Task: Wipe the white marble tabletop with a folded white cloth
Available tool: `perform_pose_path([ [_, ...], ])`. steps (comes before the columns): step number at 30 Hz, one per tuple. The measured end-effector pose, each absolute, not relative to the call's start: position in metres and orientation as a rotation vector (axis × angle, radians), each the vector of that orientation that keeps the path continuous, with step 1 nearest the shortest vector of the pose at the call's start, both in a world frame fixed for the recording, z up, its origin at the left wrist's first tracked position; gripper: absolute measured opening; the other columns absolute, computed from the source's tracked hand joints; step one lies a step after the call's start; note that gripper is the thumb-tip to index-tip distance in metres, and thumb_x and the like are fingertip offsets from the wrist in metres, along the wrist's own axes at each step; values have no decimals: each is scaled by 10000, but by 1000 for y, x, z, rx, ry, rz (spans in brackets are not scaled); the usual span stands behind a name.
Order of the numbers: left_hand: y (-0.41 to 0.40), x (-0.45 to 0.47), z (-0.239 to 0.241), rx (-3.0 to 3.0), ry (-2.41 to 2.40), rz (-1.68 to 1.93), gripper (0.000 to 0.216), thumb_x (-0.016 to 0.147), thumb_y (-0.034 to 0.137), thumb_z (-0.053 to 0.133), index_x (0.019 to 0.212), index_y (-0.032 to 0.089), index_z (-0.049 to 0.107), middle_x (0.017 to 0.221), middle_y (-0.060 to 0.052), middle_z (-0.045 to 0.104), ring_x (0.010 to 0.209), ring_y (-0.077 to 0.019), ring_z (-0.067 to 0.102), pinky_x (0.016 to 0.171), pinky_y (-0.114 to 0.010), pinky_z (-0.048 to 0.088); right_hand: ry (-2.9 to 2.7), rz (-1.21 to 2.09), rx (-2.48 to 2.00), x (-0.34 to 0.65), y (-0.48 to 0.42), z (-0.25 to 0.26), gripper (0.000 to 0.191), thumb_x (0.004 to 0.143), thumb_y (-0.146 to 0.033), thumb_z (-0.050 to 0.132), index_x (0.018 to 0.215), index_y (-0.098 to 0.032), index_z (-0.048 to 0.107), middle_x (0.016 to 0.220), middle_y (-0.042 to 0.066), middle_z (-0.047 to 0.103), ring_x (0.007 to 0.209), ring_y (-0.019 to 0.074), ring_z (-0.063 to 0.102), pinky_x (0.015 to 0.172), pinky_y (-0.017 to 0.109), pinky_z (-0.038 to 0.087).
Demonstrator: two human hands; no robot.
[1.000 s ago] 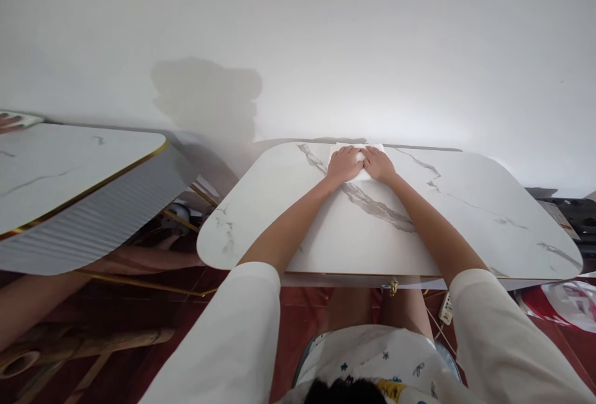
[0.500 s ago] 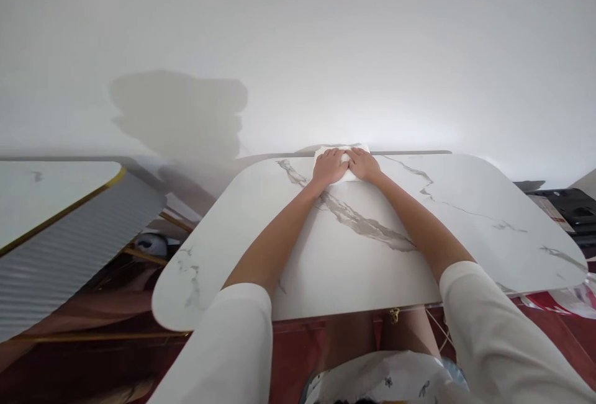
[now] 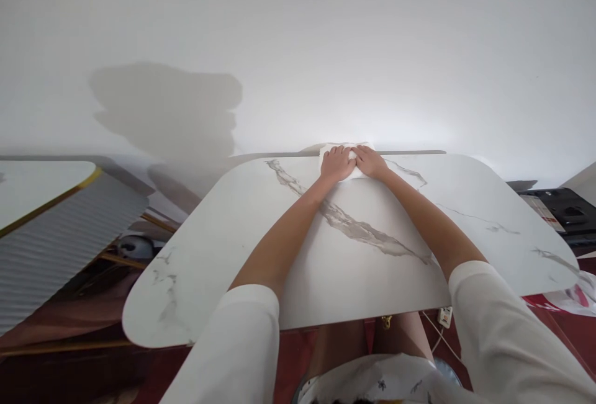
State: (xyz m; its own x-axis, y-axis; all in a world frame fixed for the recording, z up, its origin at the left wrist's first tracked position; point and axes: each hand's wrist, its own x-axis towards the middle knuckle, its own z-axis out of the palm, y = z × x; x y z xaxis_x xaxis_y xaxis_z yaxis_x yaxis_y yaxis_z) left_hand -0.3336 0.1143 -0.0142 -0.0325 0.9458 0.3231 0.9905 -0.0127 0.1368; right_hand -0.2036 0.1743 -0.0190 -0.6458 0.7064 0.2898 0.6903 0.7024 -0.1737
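At the far edge of the white marble-patterned tabletop point(image 3: 372, 286), both of my hands press down side by side on a white cloth point(image 3: 344, 177). My left hand point(image 3: 338, 162) lies over its left half, fingers pointing forward and thumb angled inward. Over the right half rests my right hand point(image 3: 371, 161), its thumb close to the left one. The cloth bunches up a little between the thumbs, and its back edge reaches the wall. My palms hide most of it.
A pale wall point(image 3: 298, 50) rises directly behind the tabletop. To the left stands another white table point(image 3: 41, 187) with a gold edge and ribbed grey side. A black appliance point(image 3: 570, 208) sits at the right. Below hangs a white power strip point(image 3: 445, 317) with cables.
Both hands have slid slightly to the right along the tabletop's far edge, and the cloth has come with them. The view has shifted a little, bringing the power strip into sight.
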Motion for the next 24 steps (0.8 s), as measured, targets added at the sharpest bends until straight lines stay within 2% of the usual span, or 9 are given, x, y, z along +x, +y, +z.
perform_pose_path([
  [13, 78, -321, -17, -2145, -2009, -506, 459, 912, 262, 375, 1350, 178, 486, 1440, -112, 490, 1320, -276, 418, 1075, -436, 356, -2576, 20, -1202, -185, 130, -19, 536, 966, -211, 270, 1474, -102, 405, 1546, 127, 388, 1433, 274, 336, 1169, 437, 277],
  [24, -4, -309, -16, -2200, -1927, -440, 476, 907, 240, 351, 1356, 156, 485, 1443, -129, 481, 1328, -283, 418, 1079, -436, 361, -2574, 3, -1209, -169, 41, -15, 519, 962, -213, 297, 1449, -96, 433, 1535, 149, 400, 1422, 288, 343, 1156, 457, 288],
])
